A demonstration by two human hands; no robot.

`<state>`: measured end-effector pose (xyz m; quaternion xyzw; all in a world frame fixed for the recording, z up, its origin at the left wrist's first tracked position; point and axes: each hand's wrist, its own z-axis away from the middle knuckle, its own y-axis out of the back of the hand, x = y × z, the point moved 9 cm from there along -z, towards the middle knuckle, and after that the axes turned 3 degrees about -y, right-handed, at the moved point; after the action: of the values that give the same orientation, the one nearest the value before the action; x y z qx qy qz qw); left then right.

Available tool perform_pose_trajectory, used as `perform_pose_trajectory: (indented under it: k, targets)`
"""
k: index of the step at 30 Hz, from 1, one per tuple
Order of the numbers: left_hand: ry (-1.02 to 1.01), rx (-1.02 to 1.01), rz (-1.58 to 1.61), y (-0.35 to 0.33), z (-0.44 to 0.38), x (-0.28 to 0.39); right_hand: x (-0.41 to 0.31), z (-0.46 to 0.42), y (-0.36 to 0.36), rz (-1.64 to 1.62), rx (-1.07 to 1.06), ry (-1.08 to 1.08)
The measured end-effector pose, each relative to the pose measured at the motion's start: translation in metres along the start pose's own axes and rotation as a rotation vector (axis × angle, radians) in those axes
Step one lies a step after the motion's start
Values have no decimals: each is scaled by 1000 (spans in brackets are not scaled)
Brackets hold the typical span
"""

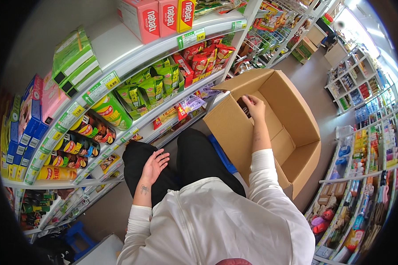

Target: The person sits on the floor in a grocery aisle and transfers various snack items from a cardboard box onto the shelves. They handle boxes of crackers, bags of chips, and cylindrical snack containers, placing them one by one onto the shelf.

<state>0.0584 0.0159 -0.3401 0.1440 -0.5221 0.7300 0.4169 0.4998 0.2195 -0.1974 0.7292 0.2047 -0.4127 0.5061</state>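
My left hand [156,165] is palm up above my left knee, fingers spread, holding nothing. My right hand [254,105] reaches into an open cardboard box [229,124] on my right, its fingers at a dark item [243,107] with light markings near the box's inner corner. The item is mostly hidden by the hand and the box wall, so the grip is unclear. To the left, a store shelf holds a green chip canister [112,111], dark chip canisters [94,129], green snack bags [152,87] in a tray and red snack bags [204,61].
Wafer boxes [146,20] stand on the upper shelf beside green boxes [74,61]. Blue plastic [222,154] shows beside the cardboard box. A blue stool [78,237] is at lower left. Stocked shelves [358,165] line the right side. A person is far back at upper right.
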Motion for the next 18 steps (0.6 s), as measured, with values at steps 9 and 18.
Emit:
perform_pose_trajectory:
  k: [9, 18]
  targets:
    - [6, -44, -9, -1, 0, 0, -5, 3, 19, 509, 47, -99]
    - [19, -69, 36, 4, 3, -2, -120, 125, 112, -510, 402, 392]
